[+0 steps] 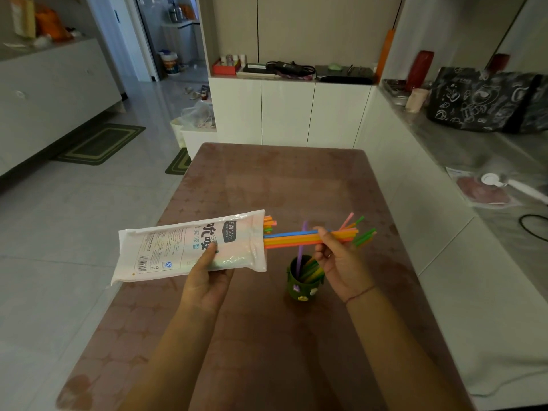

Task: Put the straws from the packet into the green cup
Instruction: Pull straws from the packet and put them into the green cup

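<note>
My left hand (207, 277) holds a white plastic straw packet (178, 247) level above the table, its open mouth pointing right. My right hand (341, 262) grips a bundle of coloured straws (296, 238) whose left ends are still inside the packet mouth. More straw tips (269, 222) poke out of the packet above the bundle. The green cup (302, 284) stands upright on the table below the bundle, between my hands. It holds several straws, among them an upright purple straw (301, 250).
The brown table (267, 179) stretches ahead of me. White cabinets (287, 111) with clutter on top stand beyond it. A grey counter (474, 155) runs along the right, carrying a black bag (480, 99). Tiled floor with mats (100, 143) lies to the left.
</note>
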Tool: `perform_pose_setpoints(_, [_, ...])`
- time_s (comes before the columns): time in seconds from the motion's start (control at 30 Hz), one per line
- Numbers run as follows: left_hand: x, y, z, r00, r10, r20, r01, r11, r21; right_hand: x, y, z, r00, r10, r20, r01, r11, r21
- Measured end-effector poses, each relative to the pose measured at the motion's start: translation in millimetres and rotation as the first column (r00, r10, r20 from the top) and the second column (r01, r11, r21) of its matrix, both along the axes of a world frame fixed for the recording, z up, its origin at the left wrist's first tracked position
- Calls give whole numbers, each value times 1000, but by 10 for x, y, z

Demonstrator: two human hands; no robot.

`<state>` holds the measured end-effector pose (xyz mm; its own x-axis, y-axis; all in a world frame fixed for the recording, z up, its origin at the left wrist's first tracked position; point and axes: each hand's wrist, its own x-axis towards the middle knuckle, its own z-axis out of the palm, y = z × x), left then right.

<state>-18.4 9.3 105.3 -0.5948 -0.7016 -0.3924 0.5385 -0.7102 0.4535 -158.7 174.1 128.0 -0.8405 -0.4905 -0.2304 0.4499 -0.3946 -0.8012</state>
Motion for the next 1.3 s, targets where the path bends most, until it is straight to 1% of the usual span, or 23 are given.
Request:
perform_pose_setpoints(0.1, [-35,74,0,1000,-16,2,15,1000,15,105,-65,-18,998,62,13,-62,998,3])
perform_pose_setpoints(0.17, [-58,126,-8,999,-32,0,32,999,19,169,-110,-33,997,71,18,-71,997,19])
perform_pose_setpoints(0.3, [-48,95,-28,1000,-23,-6,23,999,32,124,-76,12,1000,-4,-31,6,999,51])
perform_pose_setpoints(0.4, [-3,9,-38,1000,1,-6,-1,999,34,-6,37,34,995,-76,-68,79,996,46])
perform_pose_setpoints(0.7, [109,-180,-110,998,58,34,-59,997,47,-332,468,175,955,-169,-242,204,970,131])
perform_pose_setpoints(0.77, [118,-199,-127,998,63,29,-64,996,60,-401,569,199,933,-187,-308,252,950,185])
perform_pose_setpoints(0.83, [119,-192,-141,998,60,25,-61,996,70,-465,640,195,897,-186,-402,311,911,272])
perform_pose_setpoints(0.93, [89,-155,-165,998,49,32,-51,996,79,-516,671,119,828,-124,-546,401,812,424])
perform_pose_setpoints(1.0, [61,-124,-172,999,34,38,-37,997,74,-504,628,48,793,-20,-609,426,732,532])
perform_pose_setpoints(1.07, [42,-96,-181,999,17,40,-19,998,65,-471,545,-29,783,61,-619,421,680,600])
perform_pose_setpoints(1.2, [22,-35,-180,999,-10,39,9,999,36,-410,337,-203,800,168,-576,359,635,684])
perform_pose_setpoints(1.3, [6,-12,-170,999,-21,40,20,999,25,-391,268,-288,808,208,-552,328,619,713])
